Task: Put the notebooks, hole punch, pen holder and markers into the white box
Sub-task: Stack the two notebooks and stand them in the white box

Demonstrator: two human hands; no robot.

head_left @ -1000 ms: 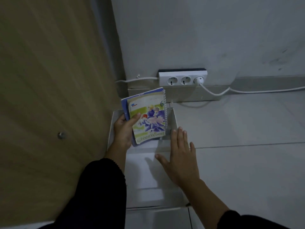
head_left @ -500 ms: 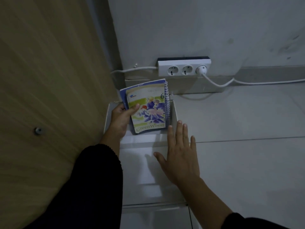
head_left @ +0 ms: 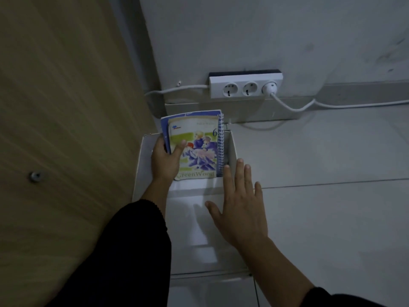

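Left grip (head_left: 166,161) holds spiral-bound illustrated notebooks (head_left: 197,147).

Pale tiled floor (head_left: 332,218), glossy, dark grout line running across it. Resting on it, a white box (head_left: 233,149), open at the top, tucked beside a wooden panel (head_left: 66,129) on the left. White flap (head_left: 188,229) lying flat in front of the box. Farther back, a white power strip (head_left: 245,85) against the wall, cable (head_left: 298,106) trailing off right along the floor.
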